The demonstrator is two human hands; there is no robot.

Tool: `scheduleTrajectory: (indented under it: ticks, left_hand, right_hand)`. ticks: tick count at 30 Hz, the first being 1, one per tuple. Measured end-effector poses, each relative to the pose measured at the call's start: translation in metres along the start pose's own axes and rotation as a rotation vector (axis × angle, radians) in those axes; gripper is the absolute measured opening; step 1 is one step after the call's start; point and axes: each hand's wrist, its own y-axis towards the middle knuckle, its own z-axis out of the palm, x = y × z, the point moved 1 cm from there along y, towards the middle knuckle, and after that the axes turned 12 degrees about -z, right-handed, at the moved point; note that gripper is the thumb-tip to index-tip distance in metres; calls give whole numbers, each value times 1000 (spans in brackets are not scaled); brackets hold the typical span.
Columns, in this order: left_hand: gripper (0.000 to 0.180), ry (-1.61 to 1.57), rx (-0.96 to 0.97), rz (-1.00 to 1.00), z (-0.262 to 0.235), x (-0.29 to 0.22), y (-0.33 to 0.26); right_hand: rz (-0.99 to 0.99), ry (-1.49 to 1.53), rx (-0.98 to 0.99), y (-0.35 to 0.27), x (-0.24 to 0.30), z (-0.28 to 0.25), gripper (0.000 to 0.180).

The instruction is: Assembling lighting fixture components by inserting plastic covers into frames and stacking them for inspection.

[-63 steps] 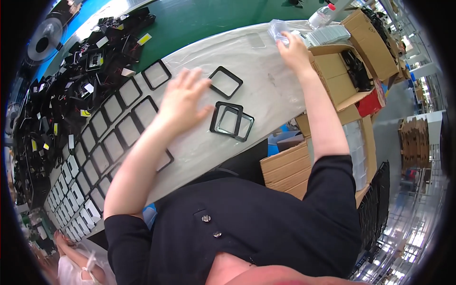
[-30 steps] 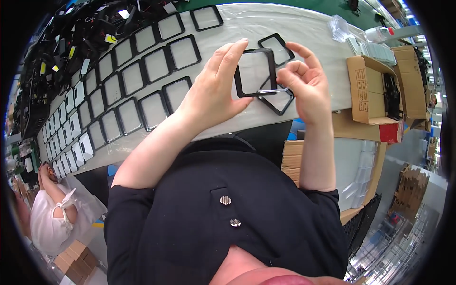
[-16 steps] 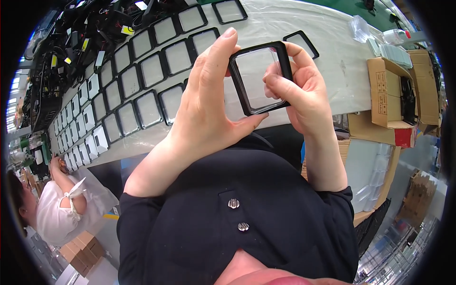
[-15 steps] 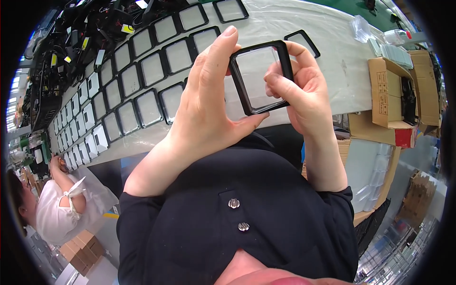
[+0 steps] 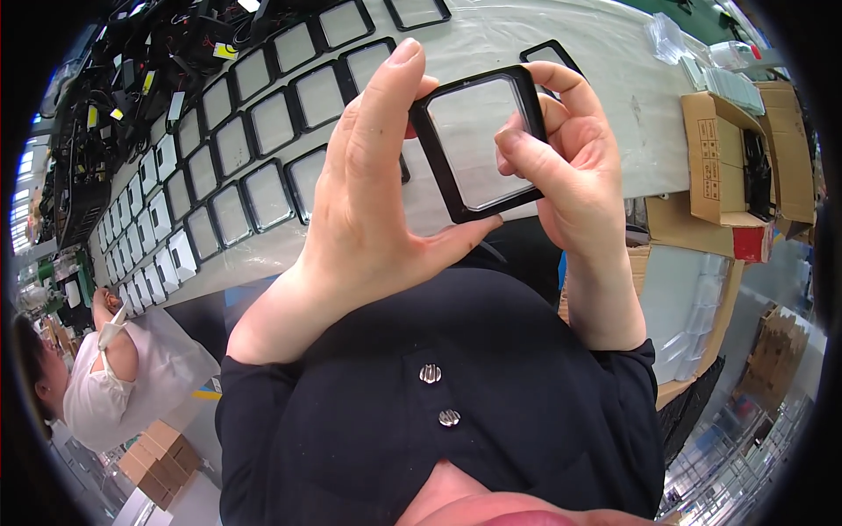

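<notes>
Between my two hands a black rectangular frame with a clear pane (image 5: 436, 180) is held up above the table edge. My left hand (image 5: 368, 175) grips it along its left side, with the thumb under the lower edge and the fingers at the upper left corner. At the frame's right side is my right hand (image 5: 570, 149), its fingers curled behind and the thumb bent over the pane. Whether the right fingertips hold anything small against the pane cannot be made out. Another black frame (image 5: 561, 51) lies on the table just beyond my right hand.
Rows of similar black frames (image 5: 267, 195) and white pieces (image 5: 180, 254) cover the table's left part. Dark devices with cables (image 5: 175, 53) lie beyond. At right stand an open cardboard box (image 5: 715, 167) and a stack of pale sheets (image 5: 732, 92). A co-worker (image 5: 114, 368) sits at far left.
The held frame has tilted so its face shows more squarely. Both hands have shifted slightly, the right one a little to the right. The whole view has moved slightly too.
</notes>
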Motion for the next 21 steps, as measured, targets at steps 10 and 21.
scheduleTrajectory:
  ticks: [10,21]
  left_hand:
    - [106,252,94,-194,33,37,-11]
    - [96,290,264,-285,57,67,-15]
  right_hand:
    - [-610,-1229,188,-18,-34,-21,53]
    - [-505,-1569,514,-44,-78,-31,47]
